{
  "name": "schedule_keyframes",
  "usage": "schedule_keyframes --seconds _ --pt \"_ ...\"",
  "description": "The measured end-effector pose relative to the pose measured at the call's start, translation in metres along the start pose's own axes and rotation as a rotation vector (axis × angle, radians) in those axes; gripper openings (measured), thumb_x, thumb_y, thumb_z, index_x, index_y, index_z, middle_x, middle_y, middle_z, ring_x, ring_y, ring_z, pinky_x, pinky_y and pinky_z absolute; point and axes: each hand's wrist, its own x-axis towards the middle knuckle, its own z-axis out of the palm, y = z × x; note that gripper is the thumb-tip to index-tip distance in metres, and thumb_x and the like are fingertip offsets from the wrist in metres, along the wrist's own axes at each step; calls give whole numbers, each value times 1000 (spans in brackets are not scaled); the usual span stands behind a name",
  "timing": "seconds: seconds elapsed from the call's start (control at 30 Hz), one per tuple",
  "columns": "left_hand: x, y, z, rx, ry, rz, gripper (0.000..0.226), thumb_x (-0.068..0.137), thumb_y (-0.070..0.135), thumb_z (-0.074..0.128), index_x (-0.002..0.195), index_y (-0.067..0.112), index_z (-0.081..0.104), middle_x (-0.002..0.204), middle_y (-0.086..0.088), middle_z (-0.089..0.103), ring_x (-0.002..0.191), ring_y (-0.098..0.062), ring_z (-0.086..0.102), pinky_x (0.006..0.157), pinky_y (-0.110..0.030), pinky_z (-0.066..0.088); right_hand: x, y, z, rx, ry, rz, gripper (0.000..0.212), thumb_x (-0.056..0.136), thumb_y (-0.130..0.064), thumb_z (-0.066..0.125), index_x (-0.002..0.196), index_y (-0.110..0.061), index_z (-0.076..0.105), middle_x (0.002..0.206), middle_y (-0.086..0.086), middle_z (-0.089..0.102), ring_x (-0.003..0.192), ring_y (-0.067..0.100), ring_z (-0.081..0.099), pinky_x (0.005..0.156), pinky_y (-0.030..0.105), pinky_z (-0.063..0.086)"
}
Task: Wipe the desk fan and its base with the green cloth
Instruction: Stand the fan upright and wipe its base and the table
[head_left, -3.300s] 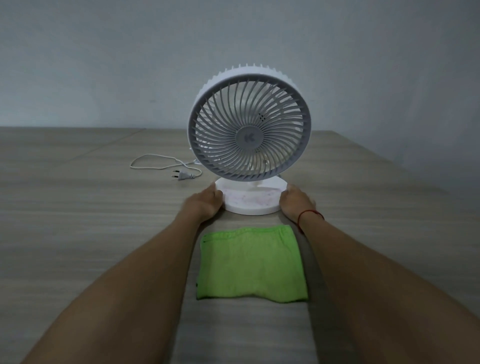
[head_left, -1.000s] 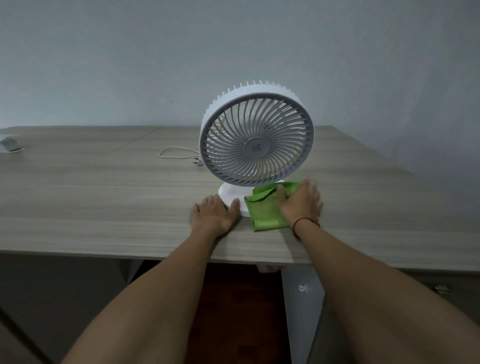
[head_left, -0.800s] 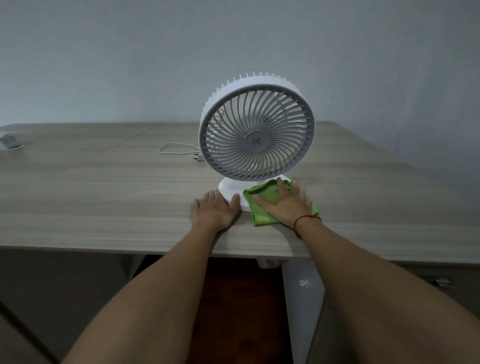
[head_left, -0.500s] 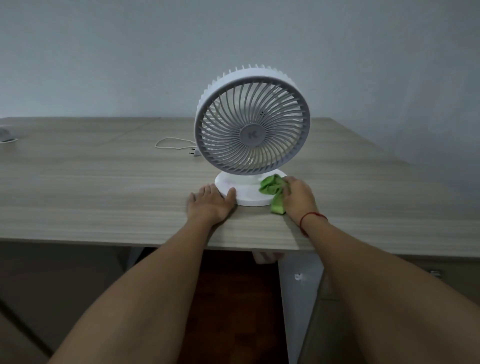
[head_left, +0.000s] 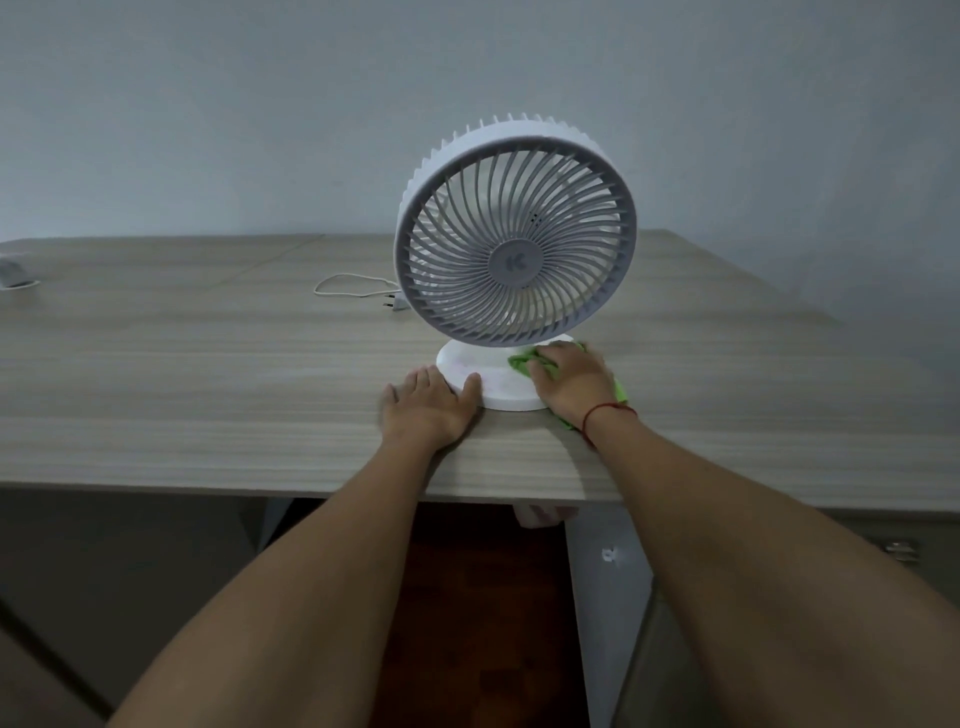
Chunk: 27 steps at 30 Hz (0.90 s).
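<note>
Two hands work at a white desk fan (head_left: 514, 260) on a wooden desk (head_left: 208, 395). Right hand (head_left: 574, 382) presses the bunched green cloth (head_left: 521, 362) onto the round base (head_left: 470, 366); left hand (head_left: 428, 410) lies flat, fingers spread, thumb touching the base's near-left rim.

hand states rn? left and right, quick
Left hand: open, flat on the desk, thumb against the fan base.
Right hand: closed on the green cloth, pressing it onto the base.
</note>
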Motion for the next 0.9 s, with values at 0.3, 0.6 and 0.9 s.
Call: schedule_keyframes --seconds 0.3,0.6,0.9 --pt "-6 2 -6 11 -7 -17 80 93 63 18 145 6 36 152 -9 40 145 -24 30 120 -49 16 -30 6 -8 105 49 -243 32 92 -27 52 118 -16 67 122 6 67 116 29 54 102 40 43" --pt "3 -4 1 -7 2 10 81 92 64 18 147 7 35 153 -8 39 146 -22 28 121 -50 14 25 13 -4 73 -175 187 54 93 -48 38 145 -31 38 161 0 21 148 33 13 121 45 16" --pt "-2 -1 -2 10 -8 1 82 92 64 16 149 6 30 156 -8 35 147 -23 26 121 -49 14 1 -11 -1 -77 -177 42 48 94 -47 30 141 -39 40 157 -12 29 147 27 15 117 53 15"
